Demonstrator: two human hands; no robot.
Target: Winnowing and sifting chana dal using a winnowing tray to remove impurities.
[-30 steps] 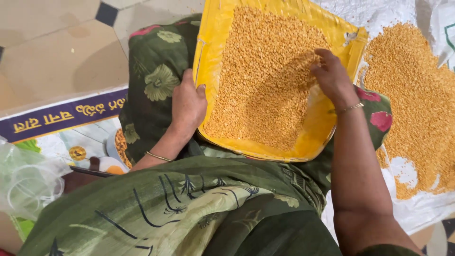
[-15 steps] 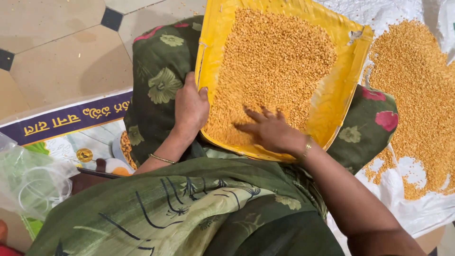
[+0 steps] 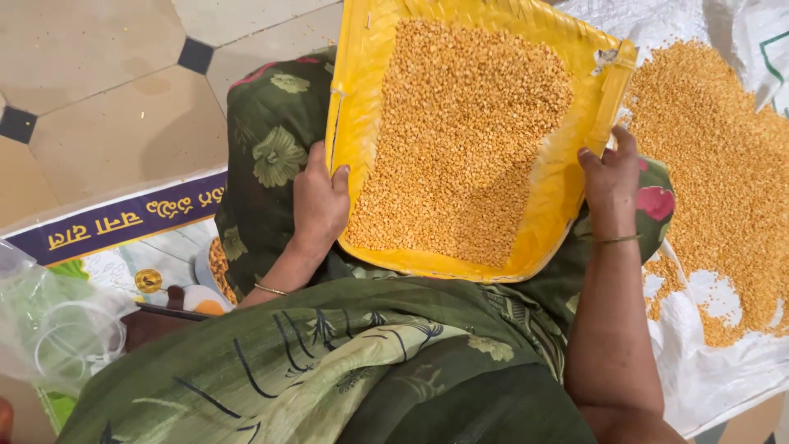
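A yellow woven winnowing tray (image 3: 362, 90) rests over my lap, filled with a layer of small orange-yellow split lentils (image 3: 464, 140). My left hand (image 3: 319, 204) grips the tray's left edge, thumb over the rim. On the tray's right edge sits my right hand (image 3: 610, 179), fingers curled around the rim. Both wrists carry thin bangles. My lap is covered in dark green floral cloth (image 3: 271, 156).
A heap of the same lentils (image 3: 723, 173) lies on a white woven sack (image 3: 707, 370) at the right. A printed bag (image 3: 123, 230) and a crumpled clear plastic bag (image 3: 49, 329) lie at the left. Beige floor tiles (image 3: 99, 99) spread beyond.
My right hand left the lentils near the tray's front and moved to grip the right rim. The tray sits slightly more level; the left hand stayed on its edge.
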